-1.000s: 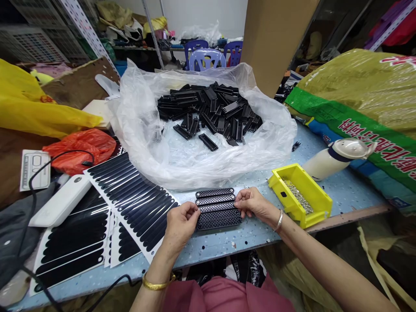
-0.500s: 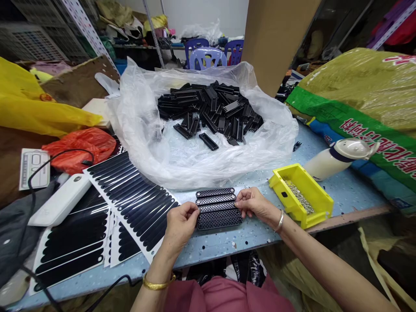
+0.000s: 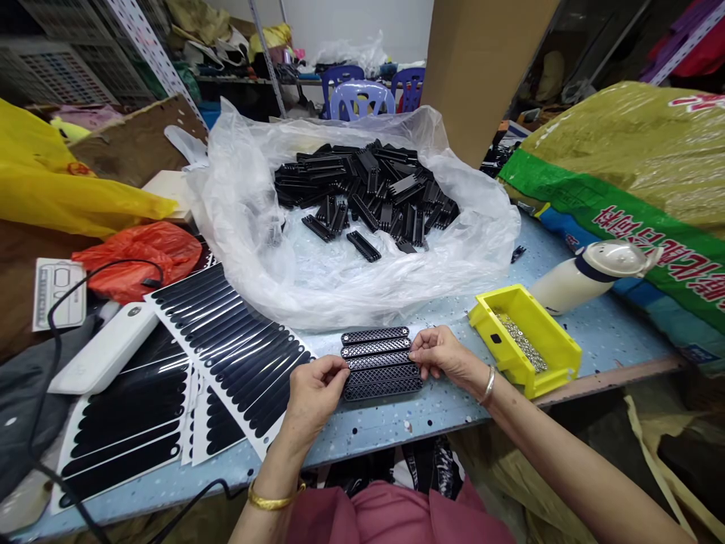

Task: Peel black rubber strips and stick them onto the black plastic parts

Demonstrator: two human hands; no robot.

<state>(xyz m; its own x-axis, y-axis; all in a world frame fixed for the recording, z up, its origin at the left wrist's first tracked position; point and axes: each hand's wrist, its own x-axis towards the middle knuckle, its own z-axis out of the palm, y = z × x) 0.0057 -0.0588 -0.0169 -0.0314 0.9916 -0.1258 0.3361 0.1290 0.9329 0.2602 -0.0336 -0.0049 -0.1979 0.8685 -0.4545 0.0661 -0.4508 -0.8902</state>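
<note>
- The black strips (image 3: 381,363) lie side by side near the desk's (image 3: 612,332) front edge.
- The left hand (image 3: 313,390) pinches their left ends, the right hand (image 3: 442,355) their right ends.
- They look hard, light and bumpy (like little nets); the ends seem best to hold.
- Behind: a crinkly clear bag (image 3: 317,287) of black pieces (image 3: 362,185). Right: a yellow box (image 3: 510,370).

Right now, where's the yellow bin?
In the head view, the yellow bin sits on the blue table, just right of the right hand pinching the black strips, with the white bottle lying behind it.
</note>
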